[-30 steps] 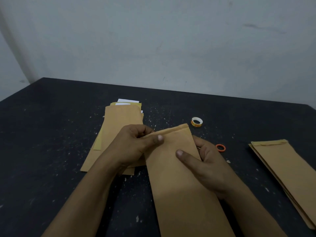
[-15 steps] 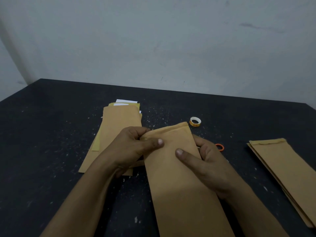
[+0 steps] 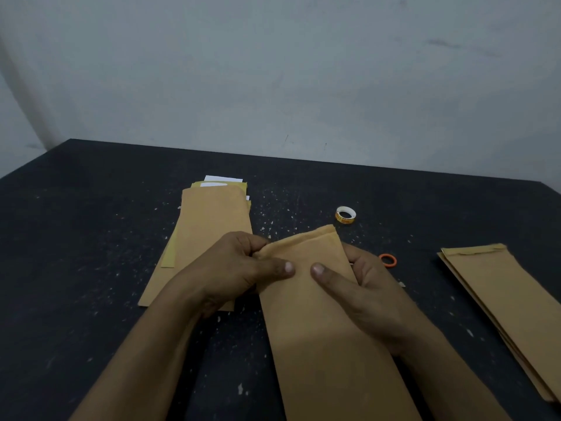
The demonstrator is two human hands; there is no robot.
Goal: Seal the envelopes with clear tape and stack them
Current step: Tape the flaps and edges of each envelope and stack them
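The envelope [image 3: 318, 314] is at centre frame, slanting toward the bottom edge, flap folded down at its top; the left hand [image 3: 236, 268] pinches the flap's left corner, thumb on top, fingers curled behind; the right hand [image 3: 370, 293] grips the right edge, thumb pressed on the face, fingers underneath; the step looks like creasing the flap before taping; best run both thumbs along the fold until it lies flat and square, then pin it with one hand while the other fetches the tape [image 3: 345, 214] just above; the unsealed pile [image 3: 209, 226] sits left of centre, the stack [image 3: 501, 287] at the right edge
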